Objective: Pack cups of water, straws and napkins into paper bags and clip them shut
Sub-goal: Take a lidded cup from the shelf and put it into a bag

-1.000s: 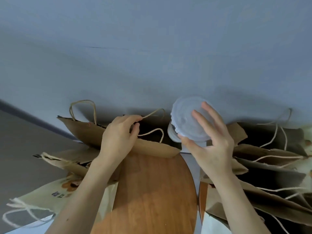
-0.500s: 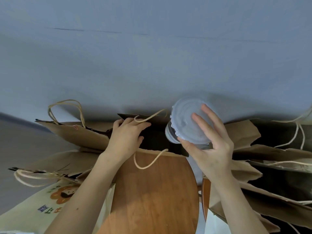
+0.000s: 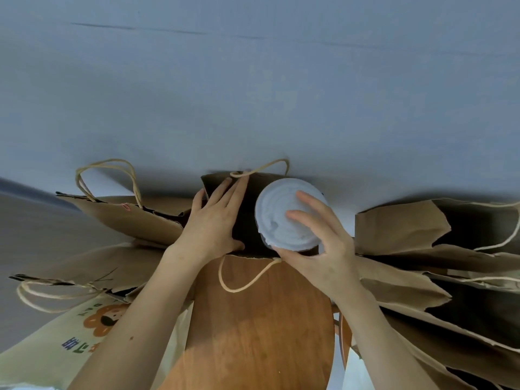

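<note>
The cup [image 3: 278, 218] has moved over the paper bag [image 3: 261, 180] mouth, ready for lowering in — left hand [image 3: 213, 220] flat, spreading it wider, right hand [image 3: 318, 249] clamped round the cup.

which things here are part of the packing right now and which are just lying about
In use: cup, gripped by the right hand at the mouth of the open bag; left hand pressing that mouth wide.
Lying about: bags on the left, bags on the right, printed bag, wooden top.
</note>
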Motion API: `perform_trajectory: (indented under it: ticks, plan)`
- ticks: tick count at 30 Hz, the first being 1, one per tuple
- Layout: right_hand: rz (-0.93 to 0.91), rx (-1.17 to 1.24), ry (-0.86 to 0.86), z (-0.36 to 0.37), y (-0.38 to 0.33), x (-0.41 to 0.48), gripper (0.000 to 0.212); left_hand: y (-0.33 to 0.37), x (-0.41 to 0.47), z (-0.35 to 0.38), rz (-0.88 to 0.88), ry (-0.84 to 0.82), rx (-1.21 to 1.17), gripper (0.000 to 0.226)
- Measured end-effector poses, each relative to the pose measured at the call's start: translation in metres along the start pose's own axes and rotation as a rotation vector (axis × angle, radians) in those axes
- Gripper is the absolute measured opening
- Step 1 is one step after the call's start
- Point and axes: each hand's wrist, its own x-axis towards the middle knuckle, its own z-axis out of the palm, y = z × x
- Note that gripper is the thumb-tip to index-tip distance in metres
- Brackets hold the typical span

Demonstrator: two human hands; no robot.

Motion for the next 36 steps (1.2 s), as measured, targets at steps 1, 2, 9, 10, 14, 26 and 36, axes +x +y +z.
perform_trajectory:
  ticks: [1, 2, 9, 10, 14, 26, 36]
  plan:
    - [0.026, 0.009, -0.026, 0.002, 0.0, 0.001, 0.044, 0.0, 0.0, -0.001, 0.005, -0.011, -0.024, 0.123]
    - [0.055, 0.017, -0.048, 0.004, 0.0, 0.003, 0.041, 0.0, 0.0, -0.001, 0.01, -0.023, -0.041, 0.124]
    - [0.124, -0.023, -0.15, 0.019, 0.008, 0.016, 0.041, -0.003, -0.001, -0.005, 0.06, -0.08, -0.13, 0.126]
    - [0.134, -0.021, -0.173, 0.02, 0.009, 0.018, 0.042, -0.004, -0.001, -0.005, 0.064, -0.086, -0.158, 0.126]
    - [0.126, 0.019, -0.248, 0.029, 0.011, 0.025, 0.043, -0.008, -0.001, -0.007, 0.088, -0.077, -0.26, 0.126]
    - [0.041, -0.14, -0.619, 0.066, 0.046, 0.045, 0.049, -0.015, -0.009, -0.002, 0.088, -0.083, -0.243, 0.131]
    - [0.162, -0.123, -0.492, 0.086, 0.075, 0.01, 0.037, -0.018, -0.008, 0.001, 0.116, -0.06, -0.112, 0.13]
